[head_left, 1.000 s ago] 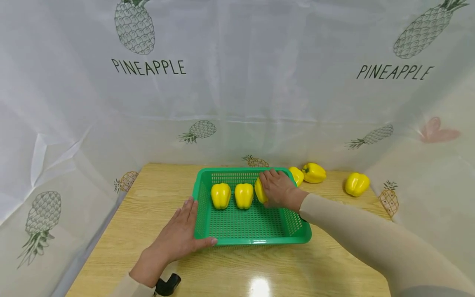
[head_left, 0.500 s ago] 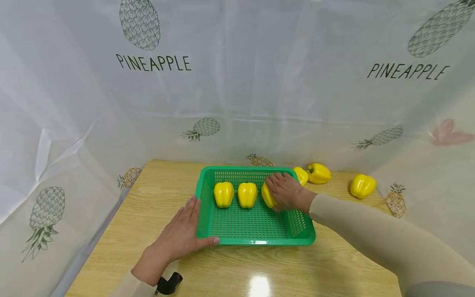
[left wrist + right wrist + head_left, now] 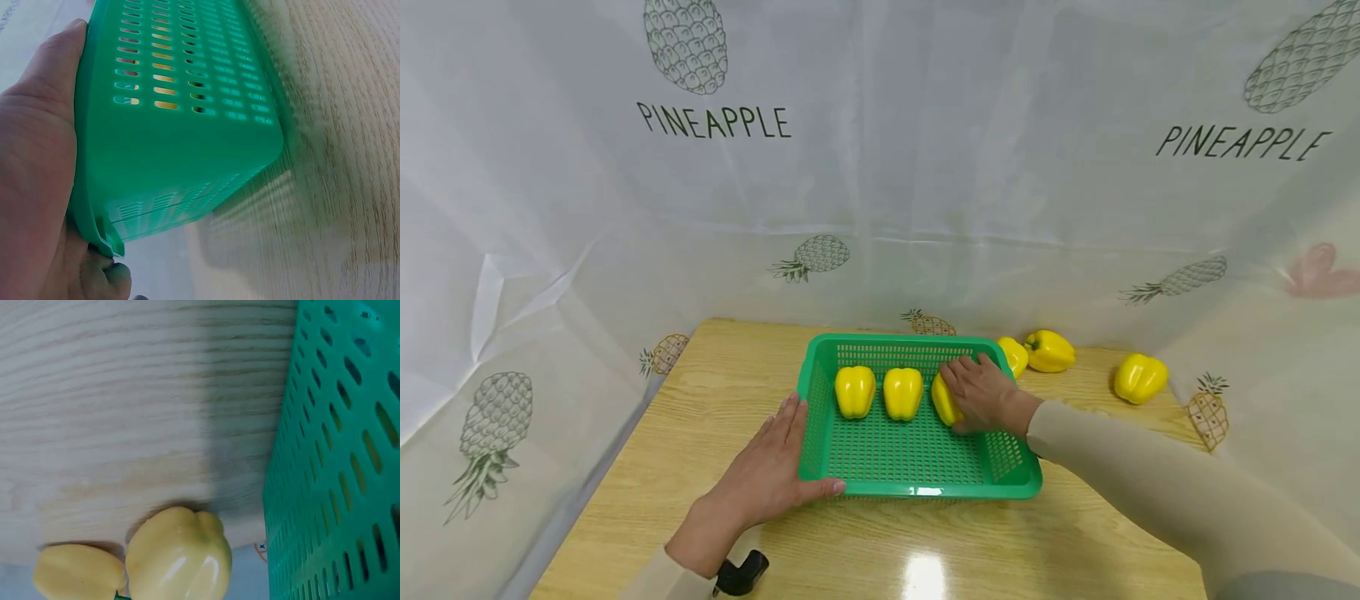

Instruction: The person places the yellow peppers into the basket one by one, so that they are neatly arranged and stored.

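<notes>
A green plastic basket [image 3: 925, 490] with slotted walls sits on the wooden table. Two yellow bell peppers [image 3: 855, 392] [image 3: 902, 393] stand side by side inside it. To their right, my right hand [image 3: 981, 392] grips a third yellow bell pepper [image 3: 946, 402] on the basket floor, its right side hidden by the fingers. My left hand [image 3: 767, 462] rests on the basket's front left corner, fingers straight along the left wall and thumb on the front rim. The left wrist view shows this hand [image 3: 37, 162] against the rim. Basket wall [image 3: 350, 462] fills the right wrist view's right side.
Outside the basket's back right corner lie two yellow bell peppers [image 3: 1015, 357] [image 3: 1050, 351], the first partly behind the rim. Another yellow bell pepper [image 3: 1141, 378] lies farther right. A white curtain [image 3: 940, 167] printed with pineapples hangs behind the table [image 3: 715, 383].
The whole scene has shifted slightly in the head view. My right hand and its pepper have settled a little lower in the basket; my left hand has kept its place on the corner.
</notes>
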Action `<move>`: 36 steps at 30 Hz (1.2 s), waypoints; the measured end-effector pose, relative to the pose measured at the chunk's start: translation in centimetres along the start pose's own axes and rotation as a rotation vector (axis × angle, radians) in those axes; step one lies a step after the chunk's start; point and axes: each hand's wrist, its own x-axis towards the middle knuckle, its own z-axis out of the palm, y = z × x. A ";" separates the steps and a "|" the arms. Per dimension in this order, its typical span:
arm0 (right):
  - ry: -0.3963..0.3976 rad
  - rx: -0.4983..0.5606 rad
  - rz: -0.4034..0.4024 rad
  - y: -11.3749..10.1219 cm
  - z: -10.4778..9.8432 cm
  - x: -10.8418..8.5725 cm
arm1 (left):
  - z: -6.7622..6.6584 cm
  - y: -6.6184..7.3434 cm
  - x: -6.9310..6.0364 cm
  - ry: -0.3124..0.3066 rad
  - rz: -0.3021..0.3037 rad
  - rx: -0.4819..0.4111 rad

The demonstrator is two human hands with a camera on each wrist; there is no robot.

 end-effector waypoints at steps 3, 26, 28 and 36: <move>0.002 0.010 0.013 -0.1 0.3 0.1 | -0.1 0.1 0.0 -0.004 -0.003 0.002; 0.037 0.032 0.055 -0.2 0.6 0.3 | 0.1 0.0 0.0 0.008 0.007 0.010; 0.033 0.034 0.053 -0.2 0.6 0.3 | 0.0 0.1 0.0 0.005 0.006 0.019; 0.013 0.030 0.062 -0.2 0.6 0.4 | -0.1 0.1 0.1 0.002 0.014 0.073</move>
